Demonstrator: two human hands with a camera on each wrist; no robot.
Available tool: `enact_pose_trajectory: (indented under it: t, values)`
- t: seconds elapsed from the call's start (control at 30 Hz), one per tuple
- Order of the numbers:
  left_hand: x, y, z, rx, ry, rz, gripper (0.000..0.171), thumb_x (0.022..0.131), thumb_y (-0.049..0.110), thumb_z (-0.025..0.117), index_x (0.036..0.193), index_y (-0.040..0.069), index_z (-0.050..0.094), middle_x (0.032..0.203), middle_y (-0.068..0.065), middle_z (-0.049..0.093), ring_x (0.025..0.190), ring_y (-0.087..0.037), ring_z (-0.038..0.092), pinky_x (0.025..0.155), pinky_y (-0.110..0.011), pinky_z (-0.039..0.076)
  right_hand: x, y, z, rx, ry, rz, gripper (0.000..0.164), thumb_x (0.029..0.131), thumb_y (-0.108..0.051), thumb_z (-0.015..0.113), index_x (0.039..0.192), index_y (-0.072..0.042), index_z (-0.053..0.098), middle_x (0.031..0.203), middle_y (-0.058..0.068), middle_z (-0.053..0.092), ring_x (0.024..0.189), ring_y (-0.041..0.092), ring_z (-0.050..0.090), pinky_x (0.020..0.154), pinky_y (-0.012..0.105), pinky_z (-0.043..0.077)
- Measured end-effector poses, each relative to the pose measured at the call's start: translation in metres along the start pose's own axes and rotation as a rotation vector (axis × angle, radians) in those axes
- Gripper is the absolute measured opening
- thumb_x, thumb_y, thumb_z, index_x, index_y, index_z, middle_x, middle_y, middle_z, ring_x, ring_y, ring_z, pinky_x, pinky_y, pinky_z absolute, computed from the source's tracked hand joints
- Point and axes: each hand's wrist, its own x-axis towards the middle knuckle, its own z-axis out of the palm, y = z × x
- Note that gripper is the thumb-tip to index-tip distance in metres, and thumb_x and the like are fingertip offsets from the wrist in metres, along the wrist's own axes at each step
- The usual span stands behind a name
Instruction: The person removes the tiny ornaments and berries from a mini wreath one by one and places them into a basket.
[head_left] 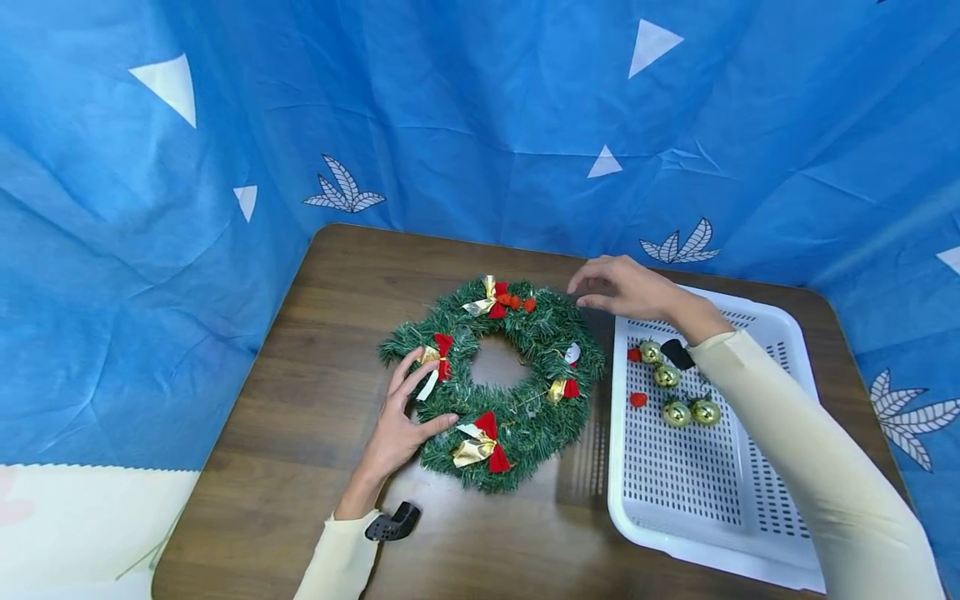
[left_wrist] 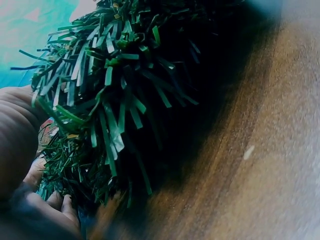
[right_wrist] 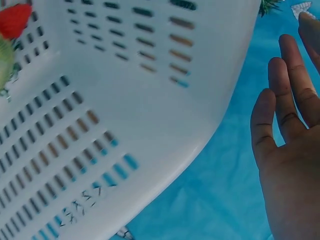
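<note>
A green tinsel wreath (head_left: 551, 421) lies on the wooden table, trimmed with several red and gold bows (head_left: 483, 442) and a few small red berries (head_left: 514, 302) near its top. My left hand (head_left: 405, 421) grips the wreath's lower left side, fingers by one bow and thumb near the bottom bow. In the left wrist view, green strands (left_wrist: 107, 100) stand between parts of that hand. My right hand (head_left: 626, 287) hovers at the wreath's upper right edge, beside the basket, holding nothing. The right wrist view shows its fingers (right_wrist: 287, 95) loosely extended.
On the right stands a white perforated basket (head_left: 678, 475), holding several gold baubles (head_left: 677, 413) and red berry-like pieces (head_left: 638, 400). My right forearm crosses over it. A blue curtain (head_left: 487, 125) hangs behind the table (head_left: 300, 433).
</note>
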Motion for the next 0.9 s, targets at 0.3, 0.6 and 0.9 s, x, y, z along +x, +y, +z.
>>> enact_pose_trajectory:
  t: [0.3,0.6,0.9]
  values:
    - [0.003,-0.027,0.004,0.032,0.018,0.017,0.075,0.074,0.025,0.081,0.139,0.027,0.045,0.156,0.01,0.016,0.145,-0.02,0.012,0.108,-0.064,0.018,0.033,-0.011,0.006,-0.039,-0.107,-0.019,0.023,0.085,-0.017,0.069,0.108,-0.015,0.067,0.106,0.0,0.065,0.089,0.015,0.058,0.081,0.036,0.047]
    - [0.004,-0.024,0.003,0.023,0.019,0.024,0.074,0.073,0.021,0.081,0.139,0.022,0.046,0.156,0.006,0.017,0.144,-0.022,0.013,0.108,-0.062,0.02,0.065,-0.023,0.013,-0.047,-0.227,-0.035,0.025,0.086,-0.017,0.068,0.11,-0.015,0.066,0.112,0.0,0.064,0.101,0.018,0.061,0.088,0.038,0.049]
    - [0.005,-0.02,0.003,0.01,0.009,0.031,0.075,0.074,0.018,0.081,0.139,0.02,0.045,0.156,0.003,0.016,0.145,-0.024,0.012,0.107,-0.064,0.019,0.075,-0.027,0.02,-0.133,-0.294,0.005,0.018,0.089,-0.018,0.065,0.106,-0.017,0.066,0.109,0.0,0.065,0.098,0.018,0.059,0.087,0.037,0.048]
